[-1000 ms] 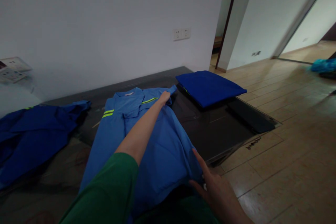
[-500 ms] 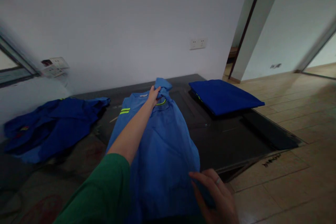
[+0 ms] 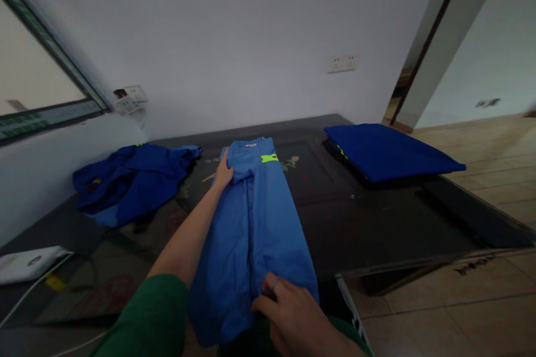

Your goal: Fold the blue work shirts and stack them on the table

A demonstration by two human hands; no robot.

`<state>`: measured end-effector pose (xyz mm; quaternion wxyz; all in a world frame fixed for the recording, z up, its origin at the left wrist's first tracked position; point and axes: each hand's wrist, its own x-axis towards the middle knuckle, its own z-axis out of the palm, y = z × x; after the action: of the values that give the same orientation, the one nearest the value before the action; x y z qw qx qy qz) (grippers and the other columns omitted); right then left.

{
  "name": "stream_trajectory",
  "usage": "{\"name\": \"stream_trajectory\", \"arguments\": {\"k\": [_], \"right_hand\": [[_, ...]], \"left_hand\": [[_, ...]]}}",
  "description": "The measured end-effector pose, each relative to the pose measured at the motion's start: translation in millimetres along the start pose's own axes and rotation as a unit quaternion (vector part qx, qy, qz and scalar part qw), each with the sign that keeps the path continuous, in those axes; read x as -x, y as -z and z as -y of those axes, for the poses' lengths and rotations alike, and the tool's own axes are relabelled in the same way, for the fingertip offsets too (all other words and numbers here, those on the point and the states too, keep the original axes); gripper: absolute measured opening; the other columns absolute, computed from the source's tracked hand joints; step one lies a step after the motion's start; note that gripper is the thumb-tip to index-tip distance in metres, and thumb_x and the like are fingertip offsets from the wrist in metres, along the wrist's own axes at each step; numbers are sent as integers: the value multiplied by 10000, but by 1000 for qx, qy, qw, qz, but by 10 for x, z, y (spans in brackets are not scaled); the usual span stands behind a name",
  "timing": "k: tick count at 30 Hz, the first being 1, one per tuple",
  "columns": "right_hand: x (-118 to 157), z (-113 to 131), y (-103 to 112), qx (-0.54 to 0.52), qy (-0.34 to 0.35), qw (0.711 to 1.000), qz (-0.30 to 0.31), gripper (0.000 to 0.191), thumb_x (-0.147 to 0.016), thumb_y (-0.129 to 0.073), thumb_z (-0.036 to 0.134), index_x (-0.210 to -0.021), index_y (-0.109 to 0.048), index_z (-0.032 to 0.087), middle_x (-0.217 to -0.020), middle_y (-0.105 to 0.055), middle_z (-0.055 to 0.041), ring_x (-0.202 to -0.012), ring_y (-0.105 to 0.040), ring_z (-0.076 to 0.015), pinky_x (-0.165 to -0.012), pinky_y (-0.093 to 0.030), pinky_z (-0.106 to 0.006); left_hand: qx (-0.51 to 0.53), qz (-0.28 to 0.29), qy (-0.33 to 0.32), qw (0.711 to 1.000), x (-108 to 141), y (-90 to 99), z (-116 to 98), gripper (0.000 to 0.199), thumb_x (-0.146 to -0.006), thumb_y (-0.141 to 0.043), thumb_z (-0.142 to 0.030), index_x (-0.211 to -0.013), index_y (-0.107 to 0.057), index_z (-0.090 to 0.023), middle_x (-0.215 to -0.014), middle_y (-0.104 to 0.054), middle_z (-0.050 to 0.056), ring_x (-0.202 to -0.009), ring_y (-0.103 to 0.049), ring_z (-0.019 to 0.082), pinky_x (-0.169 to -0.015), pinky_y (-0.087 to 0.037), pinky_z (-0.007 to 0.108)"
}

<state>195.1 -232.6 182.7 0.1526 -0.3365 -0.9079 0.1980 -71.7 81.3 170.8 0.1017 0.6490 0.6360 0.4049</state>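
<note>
A light blue garment (image 3: pixel 276 212) with yellow-green stripes lies lengthwise on the dark table, its collar toward the wall and its near end at the table's front edge. My left hand (image 3: pixel 224 172) is on the left side of the collar, fingers closed on the cloth. Near the lower end, my right hand (image 3: pixel 282 301) has its fingers bent together at the garment's front; what the fingertips hold is too small to make out.
A crumpled dark blue garment (image 3: pixel 129 181) lies at the left of the table (image 3: pixel 352 234). Folded blue clothing (image 3: pixel 389 150) sits at the right, beside a dark flat object (image 3: pixel 473 209). A white device (image 3: pixel 31 263) with a cable is at the left edge.
The garment's right side now lies flat, with the collar spread. My left hand has moved to the collar's left side, and my right hand has moved left onto the lower front. The view has shifted.
</note>
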Motion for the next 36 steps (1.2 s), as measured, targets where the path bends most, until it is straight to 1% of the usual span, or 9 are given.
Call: {"name": "stream_trajectory", "arguments": {"k": [4,7,10,16,19,22,26,30,36], "right_hand": [[36,55,118,-87,2,991,-98,437,-687,-464,26,-1023,-650,233,-955,-579,-43,-814,-596,-145,-658,-458,-220],[58,124,263,-144,33,968,-204,370,-733,-438,18,-972,-644,210,-884,-530,-34,-779,-562,-119,-671,-453,-201],[37,189,328,-169,52,951,-254,318,-792,-422,27,-944,-641,200,-847,-498,-29,-762,-542,-111,-660,-446,-188],[-62,207,115,-193,29,967,-163,336,-761,-453,4,-945,-656,198,-924,-554,-40,-794,-561,-122,-690,-459,-212],[-72,208,70,-210,23,964,-160,336,-776,-451,5,-955,-657,201,-944,-554,-41,-814,-561,-125,-716,-465,-224],[-64,231,139,-224,32,951,-212,305,-800,-451,27,-939,-653,208,-910,-531,-35,-808,-548,-123,-714,-466,-221],[-86,278,257,-223,44,932,-282,272,-811,-452,42,-894,-652,206,-861,-502,-28,-790,-540,-119,-686,-463,-210],[-142,317,272,-225,73,921,-308,278,-807,-446,36,-888,-656,198,-848,-495,-29,-780,-536,-121,-669,-460,-216],[-175,309,165,-227,67,946,-222,299,-816,-453,34,-969,-660,187,-929,-541,-48,-845,-549,-131,-728,-462,-236]], "left_hand": [[-20,-17,46,999,-56,31,8,515,-717,-476,-53,-1197,-639,-147,-1202,-665,91,-1140,-595,250,-1026,-431,372],[-26,-38,48,998,-158,145,11,510,-745,-464,-64,-1228,-621,-104,-1268,-627,124,-1183,-569,246,-1053,-402,355],[-45,-50,54,996,-181,290,75,518,-754,-456,-58,-1249,-603,-104,-1307,-599,131,-1216,-544,253,-1074,-379,373],[-119,-16,36,992,68,400,87,428,-697,-563,-80,-1103,-677,-154,-1376,-514,154,-1298,-431,346,-1076,-352,511],[-161,71,-100,979,238,297,-100,488,-727,-551,-108,-1198,-625,-212,-1396,-487,99,-1303,-419,301,-1100,-327,499],[-143,176,-204,952,366,142,-290,610,-713,-517,-59,-1297,-549,-230,-1321,-548,71,-1254,-468,241,-1106,-340,422],[-148,144,-162,965,449,-13,-372,471,-790,-505,-100,-1246,-572,-198,-1249,-579,114,-1172,-530,249,-1025,-411,389],[-150,106,-113,976,462,-60,-353,329,-845,-504,-193,-1156,-612,-201,-1169,-630,114,-1042,-597,267,-907,-469,388],[-32,77,-12,996,395,-72,-294,269,-817,-511,-155,-1022,-680,-203,-1085,-696,94,-1027,-617,266,-948,-438,384]]}}
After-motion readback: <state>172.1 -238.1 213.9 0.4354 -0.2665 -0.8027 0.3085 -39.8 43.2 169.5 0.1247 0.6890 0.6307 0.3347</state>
